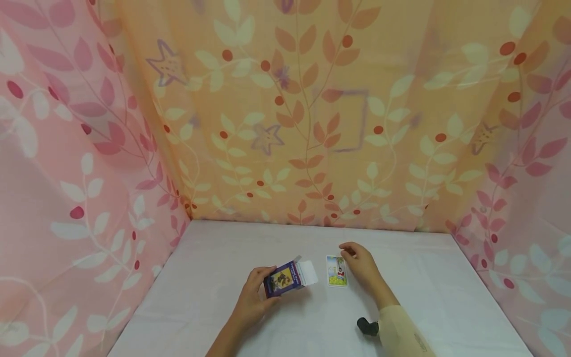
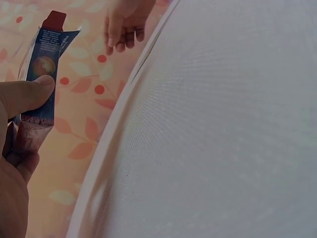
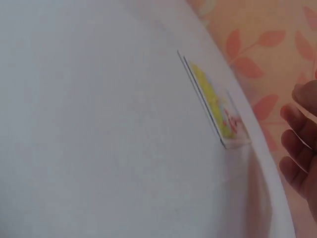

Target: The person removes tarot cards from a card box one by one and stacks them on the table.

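My left hand (image 1: 255,300) grips a dark blue card box (image 1: 282,279) with a picture on its front, thumb on one narrow side and fingers on the other. The box's white end flap (image 1: 309,271) stands out toward the right. In the left wrist view, the thumb presses on the printed side of the box (image 2: 43,64). A stack of picture cards (image 1: 332,277) with white borders lies face up on the table, right of the box. Just right of the cards is my right hand (image 1: 363,270), its fingers loosely bent, holding nothing. The right wrist view shows the cards (image 3: 213,99) beside those fingertips.
A white cloth (image 1: 214,258) covers the table. Leaf-patterned curtains (image 1: 308,168) rise behind it and along both sides. A small black object (image 1: 368,327) shows beside the right sleeve (image 1: 401,329).
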Tool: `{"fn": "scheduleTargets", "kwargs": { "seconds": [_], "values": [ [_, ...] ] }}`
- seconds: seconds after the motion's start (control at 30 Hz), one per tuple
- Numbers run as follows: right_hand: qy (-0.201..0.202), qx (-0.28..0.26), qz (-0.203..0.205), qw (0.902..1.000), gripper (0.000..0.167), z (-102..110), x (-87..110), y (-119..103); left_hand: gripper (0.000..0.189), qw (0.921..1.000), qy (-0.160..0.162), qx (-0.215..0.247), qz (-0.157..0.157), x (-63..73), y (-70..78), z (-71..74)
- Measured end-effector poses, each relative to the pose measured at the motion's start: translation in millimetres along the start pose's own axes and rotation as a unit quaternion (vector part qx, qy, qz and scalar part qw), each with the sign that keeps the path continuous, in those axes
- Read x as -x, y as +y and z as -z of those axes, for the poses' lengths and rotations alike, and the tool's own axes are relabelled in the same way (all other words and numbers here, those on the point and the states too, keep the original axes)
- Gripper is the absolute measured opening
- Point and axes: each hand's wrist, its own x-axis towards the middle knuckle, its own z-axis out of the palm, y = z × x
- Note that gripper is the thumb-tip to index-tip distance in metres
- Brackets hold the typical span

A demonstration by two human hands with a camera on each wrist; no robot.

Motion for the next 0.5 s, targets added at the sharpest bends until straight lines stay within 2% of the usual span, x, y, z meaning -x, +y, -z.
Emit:
{"fn": "scheduleTargets", "kwargs": {
  "seconds": [0.2, 0.5],
  "values": [
    [0.035, -0.027, 0.013, 0.9989, 0.019, 0, 17.2, -21, 0.086, 1.0, 0.006, -0.004, -0.004, 1.2, 1.6, -0.2],
    [0.046, -0.038, 0.033, 0.9977, 0.017, 1, 35.0, -35, 0.086, 1.0, 0.002, 0.006, 0.005, 1.6, 2.9, -0.2]
  ]
}}
